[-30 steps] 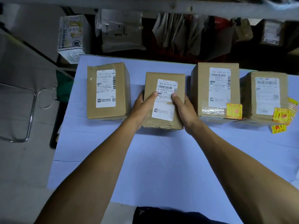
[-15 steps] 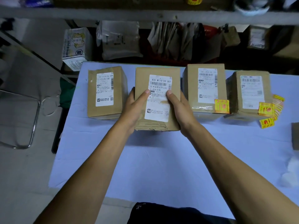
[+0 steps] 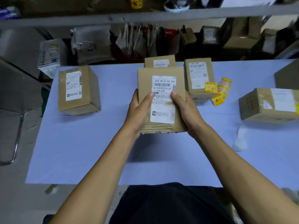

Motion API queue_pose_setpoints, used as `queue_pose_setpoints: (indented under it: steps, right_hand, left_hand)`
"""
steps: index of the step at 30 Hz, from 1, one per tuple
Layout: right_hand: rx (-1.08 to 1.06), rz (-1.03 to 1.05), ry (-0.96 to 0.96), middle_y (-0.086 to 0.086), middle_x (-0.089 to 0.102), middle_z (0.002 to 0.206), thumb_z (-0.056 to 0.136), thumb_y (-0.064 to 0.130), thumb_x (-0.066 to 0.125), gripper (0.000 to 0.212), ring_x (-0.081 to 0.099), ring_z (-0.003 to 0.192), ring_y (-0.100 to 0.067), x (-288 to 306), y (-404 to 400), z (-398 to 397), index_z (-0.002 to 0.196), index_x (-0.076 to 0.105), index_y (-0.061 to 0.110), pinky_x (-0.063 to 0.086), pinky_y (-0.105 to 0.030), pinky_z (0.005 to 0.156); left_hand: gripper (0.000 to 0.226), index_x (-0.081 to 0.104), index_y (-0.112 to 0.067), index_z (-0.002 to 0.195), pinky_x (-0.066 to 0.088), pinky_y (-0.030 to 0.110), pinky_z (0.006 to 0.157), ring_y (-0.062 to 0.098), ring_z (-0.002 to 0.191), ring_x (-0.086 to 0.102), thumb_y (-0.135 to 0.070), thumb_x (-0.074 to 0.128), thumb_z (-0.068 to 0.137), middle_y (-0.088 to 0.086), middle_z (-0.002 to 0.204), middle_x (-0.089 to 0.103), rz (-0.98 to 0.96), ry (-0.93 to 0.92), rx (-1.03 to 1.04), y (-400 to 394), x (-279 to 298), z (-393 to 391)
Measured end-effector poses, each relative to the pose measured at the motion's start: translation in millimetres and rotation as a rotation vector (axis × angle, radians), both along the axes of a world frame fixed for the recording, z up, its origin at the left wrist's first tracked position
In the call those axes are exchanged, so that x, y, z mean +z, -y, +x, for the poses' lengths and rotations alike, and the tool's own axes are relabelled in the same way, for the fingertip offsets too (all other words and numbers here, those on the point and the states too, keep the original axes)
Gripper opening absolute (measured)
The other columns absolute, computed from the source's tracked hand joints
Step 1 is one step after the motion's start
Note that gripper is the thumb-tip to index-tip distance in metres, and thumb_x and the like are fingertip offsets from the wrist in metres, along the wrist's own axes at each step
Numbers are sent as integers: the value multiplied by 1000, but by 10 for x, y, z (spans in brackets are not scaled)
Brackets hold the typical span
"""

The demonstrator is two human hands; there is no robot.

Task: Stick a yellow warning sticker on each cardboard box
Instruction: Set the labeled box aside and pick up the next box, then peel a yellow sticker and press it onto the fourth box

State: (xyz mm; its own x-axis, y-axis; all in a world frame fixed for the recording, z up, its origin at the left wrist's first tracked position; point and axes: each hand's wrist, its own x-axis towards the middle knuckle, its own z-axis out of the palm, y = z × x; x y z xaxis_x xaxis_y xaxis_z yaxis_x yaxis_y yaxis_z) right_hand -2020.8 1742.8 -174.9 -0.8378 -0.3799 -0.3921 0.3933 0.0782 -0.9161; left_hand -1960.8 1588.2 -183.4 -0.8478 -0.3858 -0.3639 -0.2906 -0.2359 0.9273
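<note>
Both hands hold a cardboard box [image 3: 144, 81] with a white shipping label above the blue table [image 3: 80, 143]; no yellow sticker shows on it. My left hand [image 3: 139, 110] grips its left side and my right hand [image 3: 186, 109] its right side, thumbs on the label. Another unstickered box [image 3: 77, 89] lies at the left. Behind the held box a third box [image 3: 159, 61] is mostly hidden. A box [image 3: 199, 78] to the right carries a yellow sticker [image 3: 210, 87]. A strip of yellow stickers [image 3: 222, 91] lies beside it.
A further box [image 3: 268, 105] lies at the right edge, with a dark box corner [image 3: 288, 76] behind it. White crumpled scraps [image 3: 241, 139] sit on the table at the right. Shelves with parcels and bags run along the far side. A metal chair frame stands at the left.
Both hands have lifted the labelled box off the table and drawn it toward me, so it now hides much of the box behind. The camera view has shifted right.
</note>
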Motion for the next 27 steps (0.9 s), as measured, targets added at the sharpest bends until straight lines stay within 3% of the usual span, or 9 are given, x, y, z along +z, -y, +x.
queue_pose_setpoints:
  steps: [4, 10, 13, 19, 23, 27]
  right_hand:
    - [-30, 42, 26, 10, 71, 124, 95, 44, 57, 40, 68, 113, -12, -163, -660, 49, 133, 57, 32, 49, -45, 104]
    - [-66, 103, 84, 14, 72, 120, 93, 46, 56, 36, 70, 108, -9, -484, -1475, 156, 128, 59, 37, 53, -38, 96]
    - [-82, 138, 135, 10, 72, 120, 96, 44, 56, 32, 71, 104, -8, -681, -1758, 217, 126, 59, 35, 54, -33, 89]
    - [-39, 159, 190, 11, 73, 116, 98, 40, 55, 28, 71, 103, -10, -921, -1943, 179, 125, 59, 33, 55, -36, 94]
    - [-27, 176, 161, 15, 73, 115, 93, 45, 56, 30, 70, 103, -8, -929, -1898, 33, 122, 60, 37, 53, -38, 96]
    - [-22, 170, 166, 18, 73, 111, 91, 48, 57, 31, 71, 98, -5, -942, -1884, -17, 120, 60, 38, 55, -35, 91]
  left_hand:
    - [48, 56, -27, 132, 56, 31, 89, 11, 106, 70, -40, 64, 87, -9, 116, 74, 31, 49, -15, -667, -190, 8]
    - [36, 60, -34, 117, 55, 30, 86, 9, 101, 71, -44, 63, 83, -12, 110, 75, 23, 160, -72, -1465, -526, 42]
    - [40, 58, -37, 118, 56, 39, 92, 10, 99, 71, -51, 62, 81, -12, 111, 74, -2, 257, -124, -1736, -711, 82]
    - [63, 54, -36, 132, 56, 43, 95, 10, 100, 71, -62, 59, 75, -12, 115, 72, -18, 342, -109, -1949, -907, 96]
    - [56, 58, -36, 126, 55, 42, 96, 9, 100, 71, -60, 60, 76, -12, 113, 73, -33, 331, -71, -1926, -908, -8]
    - [56, 54, -35, 133, 53, 43, 99, 11, 105, 69, -58, 56, 82, -9, 121, 71, -66, 366, -104, -1912, -875, -70]
